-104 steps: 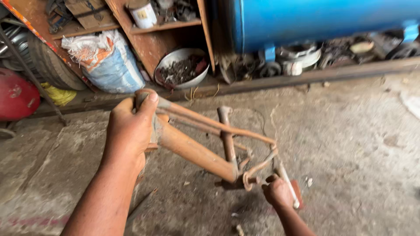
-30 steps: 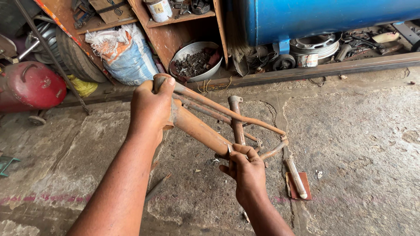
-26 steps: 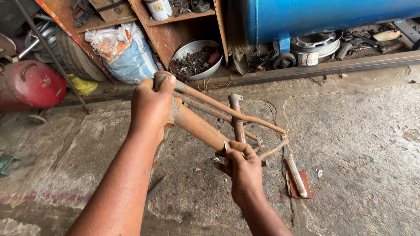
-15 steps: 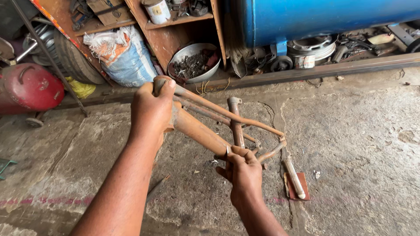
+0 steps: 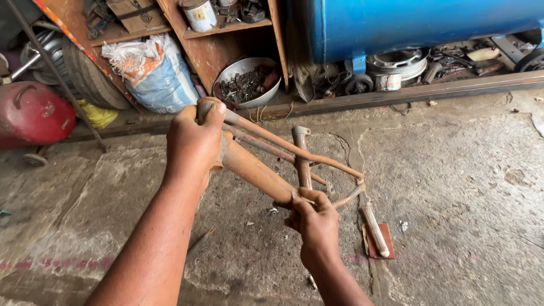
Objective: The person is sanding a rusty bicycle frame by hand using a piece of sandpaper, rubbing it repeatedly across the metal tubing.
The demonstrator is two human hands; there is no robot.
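Both hands wrap the rusty bicycle frame (image 5: 266,175) — left hand (image 5: 192,141) fisted at eleven o'clock, right hand (image 5: 314,218) clenched low — stripped bare, nothing fitted.

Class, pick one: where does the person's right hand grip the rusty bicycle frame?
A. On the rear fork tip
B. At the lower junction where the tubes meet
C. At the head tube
B: the right hand clasps the rusty bicycle frame at its lower junction, while the left hand holds the head end.
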